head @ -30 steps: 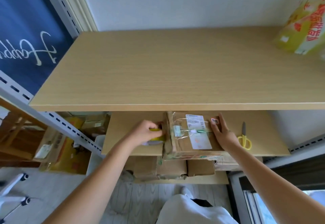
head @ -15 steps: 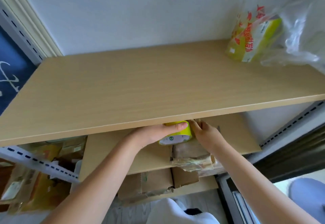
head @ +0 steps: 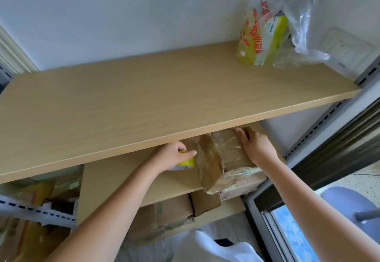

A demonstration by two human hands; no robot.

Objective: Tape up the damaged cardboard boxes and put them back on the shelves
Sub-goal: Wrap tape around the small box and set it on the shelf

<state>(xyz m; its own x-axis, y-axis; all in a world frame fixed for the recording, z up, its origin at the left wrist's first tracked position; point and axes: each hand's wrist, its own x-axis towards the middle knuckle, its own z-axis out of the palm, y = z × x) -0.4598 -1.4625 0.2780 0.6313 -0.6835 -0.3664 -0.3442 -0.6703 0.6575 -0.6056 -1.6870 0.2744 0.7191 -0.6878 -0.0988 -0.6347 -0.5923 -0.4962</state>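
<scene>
I see the cardboard box (head: 224,157) lying on the middle shelf (head: 115,171), near its right end, its near corner hanging past the front edge. Its long axis runs from that front edge back toward the wall, skewed a little to the right. My right hand (head: 256,145) lies flat on its top, fingers straight. My left hand (head: 171,155) grips the yellow tape roll (head: 186,162) just beside the box's left flank. I judge the overhang the risk: a hard pull on the tape could drag the box off the edge, or wrinkle the strip across the torn flap.
</scene>
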